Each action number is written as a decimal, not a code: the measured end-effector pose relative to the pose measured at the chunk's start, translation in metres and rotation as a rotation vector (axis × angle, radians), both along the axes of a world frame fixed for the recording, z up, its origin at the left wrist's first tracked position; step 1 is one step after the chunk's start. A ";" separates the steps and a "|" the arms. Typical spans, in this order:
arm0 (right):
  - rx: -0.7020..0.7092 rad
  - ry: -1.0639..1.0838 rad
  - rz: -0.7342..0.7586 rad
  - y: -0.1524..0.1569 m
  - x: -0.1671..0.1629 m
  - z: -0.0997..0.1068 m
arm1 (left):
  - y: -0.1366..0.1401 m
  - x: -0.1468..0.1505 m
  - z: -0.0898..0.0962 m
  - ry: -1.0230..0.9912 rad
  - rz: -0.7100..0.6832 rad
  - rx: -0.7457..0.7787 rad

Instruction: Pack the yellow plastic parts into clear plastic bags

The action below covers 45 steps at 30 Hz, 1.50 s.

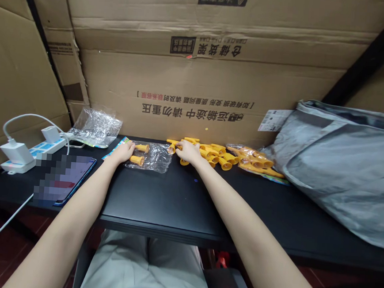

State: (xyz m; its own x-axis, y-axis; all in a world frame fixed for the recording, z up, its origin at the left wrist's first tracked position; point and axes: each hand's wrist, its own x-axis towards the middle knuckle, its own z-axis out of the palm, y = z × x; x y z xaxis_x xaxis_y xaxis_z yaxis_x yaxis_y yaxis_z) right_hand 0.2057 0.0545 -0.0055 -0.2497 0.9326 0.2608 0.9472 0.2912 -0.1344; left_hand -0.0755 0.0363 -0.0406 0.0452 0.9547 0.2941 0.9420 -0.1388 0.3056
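My left hand (124, 151) is closed at the card end of a clear plastic bag (159, 157) lying flat on the black table. Two yellow flared plastic pieces (136, 160), shaped like small toy torches, lie at that bag beside my fingers. To the right, my right hand (188, 151) reaches over a pile of similar yellow pieces (224, 162). Its fingers are closed around one yellow piece (171, 149) at the pile's left edge. Part of the pile is hidden under this hand. Further right lies a filled clear packet (255, 160) of yellow pieces.
Empty clear bags (96, 127) lie at the back left. Near them are a white power strip (47, 148) with chargers and cables, and a phone (71, 181). A large grey bag (346, 169) stands on the right. Cardboard (170, 78) walls off the table's back.
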 end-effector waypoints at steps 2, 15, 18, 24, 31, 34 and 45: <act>0.014 -0.082 -0.013 -0.002 -0.003 0.001 | 0.000 0.000 0.000 0.002 -0.006 0.000; 0.045 -0.390 0.195 0.007 -0.020 0.009 | -0.004 0.002 0.005 0.015 -0.009 -0.050; 0.099 -0.336 0.215 0.012 -0.021 0.004 | -0.004 0.002 0.005 0.024 -0.004 -0.047; 0.150 0.207 0.138 0.030 -0.015 -0.010 | -0.002 0.000 0.003 0.052 -0.027 -0.030; 0.185 1.006 0.164 0.056 -0.003 -0.014 | -0.001 0.000 0.001 0.009 -0.012 -0.025; 0.228 1.201 0.137 0.060 -0.001 -0.008 | 0.000 0.000 0.000 -0.003 -0.010 -0.013; -0.092 0.633 0.291 -0.010 0.000 0.048 | 0.001 -0.003 -0.001 -0.079 -0.005 -0.013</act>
